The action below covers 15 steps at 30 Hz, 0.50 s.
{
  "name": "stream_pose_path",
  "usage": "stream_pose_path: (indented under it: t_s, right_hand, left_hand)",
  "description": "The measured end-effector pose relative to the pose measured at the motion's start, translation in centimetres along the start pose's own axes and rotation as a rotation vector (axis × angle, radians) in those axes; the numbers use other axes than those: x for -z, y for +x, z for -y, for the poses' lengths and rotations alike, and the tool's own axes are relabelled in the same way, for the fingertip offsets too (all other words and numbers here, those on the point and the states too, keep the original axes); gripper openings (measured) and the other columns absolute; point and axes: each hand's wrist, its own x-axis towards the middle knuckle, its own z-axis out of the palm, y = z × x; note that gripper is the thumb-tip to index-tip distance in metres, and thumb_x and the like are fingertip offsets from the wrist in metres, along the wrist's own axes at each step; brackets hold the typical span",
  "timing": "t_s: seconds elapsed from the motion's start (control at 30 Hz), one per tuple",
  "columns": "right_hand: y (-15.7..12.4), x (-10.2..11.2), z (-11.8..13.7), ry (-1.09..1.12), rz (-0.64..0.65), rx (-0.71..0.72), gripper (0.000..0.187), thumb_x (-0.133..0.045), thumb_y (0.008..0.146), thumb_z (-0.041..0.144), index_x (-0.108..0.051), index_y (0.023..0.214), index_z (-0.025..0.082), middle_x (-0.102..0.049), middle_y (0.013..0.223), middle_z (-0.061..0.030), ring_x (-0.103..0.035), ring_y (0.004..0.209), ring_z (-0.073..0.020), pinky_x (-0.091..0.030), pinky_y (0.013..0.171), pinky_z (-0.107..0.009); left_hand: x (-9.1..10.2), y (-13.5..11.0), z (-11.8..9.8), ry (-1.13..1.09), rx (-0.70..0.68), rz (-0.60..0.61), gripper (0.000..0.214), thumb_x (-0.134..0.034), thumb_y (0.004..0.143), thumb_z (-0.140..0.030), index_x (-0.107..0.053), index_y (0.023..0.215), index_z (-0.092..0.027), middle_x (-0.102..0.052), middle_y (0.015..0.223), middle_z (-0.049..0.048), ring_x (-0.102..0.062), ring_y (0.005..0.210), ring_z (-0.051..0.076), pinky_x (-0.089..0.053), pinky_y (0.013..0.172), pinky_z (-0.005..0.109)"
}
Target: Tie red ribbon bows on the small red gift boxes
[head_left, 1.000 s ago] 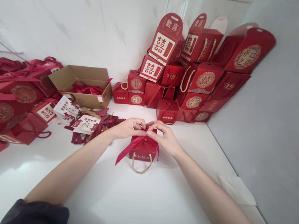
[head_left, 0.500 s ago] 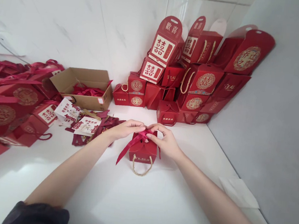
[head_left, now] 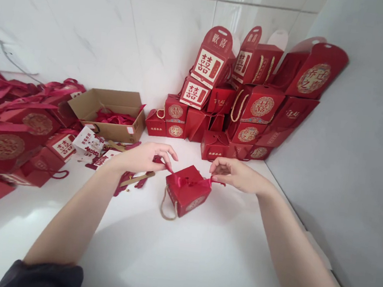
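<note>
A small red gift box (head_left: 187, 195) with a rope handle stands on the white table (head_left: 177, 258), turned at an angle. A red ribbon (head_left: 190, 180) runs across its top and is knotted there. My left hand (head_left: 144, 155) pinches the ribbon's left end, just left of the box. To the box's right, my right hand (head_left: 235, 173) pinches the other end. Both ends are stretched taut, away from the knot.
A stack of red gift boxes and bags (head_left: 246, 99) fills the back right corner. An open cardboard box (head_left: 109, 112) holds red ribbons at the back left. Flat red bags (head_left: 6, 139), printed cards (head_left: 88, 142) and loose ribbons lie on the left. A grey wall (head_left: 360, 159) bounds the right.
My hands have moved apart from the top of the box, drawing the ribbon ends out sideways. The box has turned and shifted slightly to the right.
</note>
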Motion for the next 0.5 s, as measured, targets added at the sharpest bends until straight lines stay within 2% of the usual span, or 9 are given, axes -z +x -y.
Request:
stream_pose_path:
  t_s: [0.1, 0.17, 0.2, 0.27, 0.37, 0.43, 0.5]
  right_hand:
    - [-0.8, 0.9, 0.2, -0.138, 0.132, -0.054, 0.018, -0.062, 0.080, 0.027, -0.064, 0.096, 0.019, -0.066, 0.079, -0.0017, -0.058, 0.070, -0.0138, -0.045, 0.062, -0.026]
    - [-1.0, 0.8, 0.5, -0.141, 0.225, -0.091, 0.020, -0.058, 0.084, 0.033, -0.068, 0.092, 0.018, -0.068, 0.080, -0.0036, -0.060, 0.072, -0.0157, -0.046, 0.065, -0.027]
    - [-1.0, 0.6, 0.8, -0.111, 0.259, -0.104, 0.026, -0.054, 0.087, 0.038, -0.069, 0.089, 0.018, -0.070, 0.081, -0.0047, -0.062, 0.074, -0.0169, -0.046, 0.067, -0.029]
    - [-0.9, -0.2, 1.5, -0.058, 0.281, -0.113, 0.041, -0.045, 0.091, 0.049, -0.070, 0.085, 0.017, -0.072, 0.080, -0.0059, -0.065, 0.076, -0.0186, -0.047, 0.070, -0.030]
    - [-0.8, -2.1, 2.6, -0.145, 0.180, -0.137, 0.046, -0.048, 0.086, 0.060, -0.067, 0.078, 0.019, -0.072, 0.076, -0.0056, -0.064, 0.070, -0.0193, -0.045, 0.064, -0.030]
    - [-0.9, -3.5, 3.1, -0.292, 0.052, -0.171, 0.039, -0.061, 0.077, 0.059, -0.062, 0.078, 0.020, -0.072, 0.076, -0.0049, -0.062, 0.065, -0.0194, -0.040, 0.056, -0.029]
    - [-1.0, -4.5, 3.3, -0.427, -0.044, -0.183, 0.032, -0.072, 0.070, 0.048, -0.057, 0.083, 0.022, -0.071, 0.075, -0.0033, -0.060, 0.064, -0.0198, -0.036, 0.054, -0.028]
  left_hand:
    - [1.4, -1.3, 0.0, 0.031, 0.041, 0.082, 0.042, -0.068, 0.073, -0.023, -0.061, 0.114, -0.019, -0.072, 0.095, 0.0039, -0.065, 0.087, 0.016, -0.047, 0.076, 0.022]
    - [1.7, -1.7, -0.2, 0.063, 0.072, 0.143, 0.050, -0.073, 0.069, -0.029, -0.061, 0.117, -0.021, -0.070, 0.104, 0.0057, -0.065, 0.091, 0.016, -0.047, 0.077, 0.021]
    - [1.5, -1.6, -0.4, 0.077, 0.095, 0.162, 0.051, -0.074, 0.069, -0.033, -0.060, 0.117, -0.022, -0.068, 0.108, 0.0060, -0.066, 0.088, 0.016, -0.048, 0.074, 0.021]
    - [0.5, -1.2, -0.7, 0.095, 0.151, 0.171, 0.050, -0.071, 0.071, -0.044, -0.060, 0.114, -0.023, -0.066, 0.106, 0.0055, -0.065, 0.068, 0.013, -0.047, 0.060, 0.021]
    - [-1.8, -0.2, -0.9, 0.136, 0.209, 0.113, 0.053, -0.072, 0.064, -0.056, -0.058, 0.102, -0.021, -0.065, 0.088, 0.0030, -0.050, 0.039, 0.009, -0.034, 0.037, 0.023]
    - [-3.1, 0.3, -0.9, 0.191, 0.218, 0.048, 0.055, -0.073, 0.060, -0.061, -0.056, 0.093, -0.020, -0.063, 0.078, 0.0018, -0.044, 0.035, 0.008, -0.028, 0.034, 0.025]
    - [-3.8, 0.5, -0.8, 0.248, 0.201, -0.022, 0.053, -0.071, 0.061, -0.063, -0.054, 0.086, -0.020, -0.062, 0.071, 0.0014, -0.046, 0.040, 0.010, -0.027, 0.037, 0.024]
